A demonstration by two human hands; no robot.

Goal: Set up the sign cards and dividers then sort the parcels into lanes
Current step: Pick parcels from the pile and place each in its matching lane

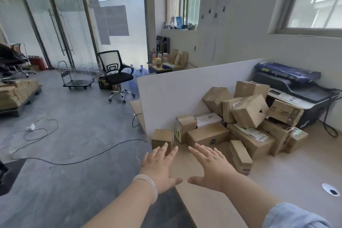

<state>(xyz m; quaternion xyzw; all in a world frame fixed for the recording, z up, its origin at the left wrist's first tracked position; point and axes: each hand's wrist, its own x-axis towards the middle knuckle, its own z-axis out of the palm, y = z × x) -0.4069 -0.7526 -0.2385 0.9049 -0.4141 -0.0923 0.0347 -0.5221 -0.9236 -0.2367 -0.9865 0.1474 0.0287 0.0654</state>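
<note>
A grey concrete floor [74,135] is taking up the left half of the view. A light wooden desk [277,181] is filling the right half, and a tall white panel [175,94] is standing along its far left edge. The parcels [249,111], all brown cardboard boxes, are lying heaped on the desk against that panel, some tilting on top of others and several showing white labels. A dark printer [296,94] is sitting behind the heap at the right, touching it. Out on the floor, a black office chair [116,74] is standing near a wire trolley [77,76]. One small parcel [162,138] is standing upright at the near left end of the heap, just beside the panel's lower corner.

Both hands are hovering palm down over the desk's near left edge, side by side, with thumbs pointing toward each other and not meeting. The left hand [159,164] is lying flat with fingers straight and spread, holding nothing. Its fingertips are overlapping the small parcel's front face, though whether they are touching it is hard to say from this angle. The right hand [211,164] is equally spread and gripping nothing, its fingers pointing at the low boxes in front of the heap. A light blue sleeve [296,216] is covering the right forearm, and a pale bangle [148,185] is circling the left wrist.
</note>
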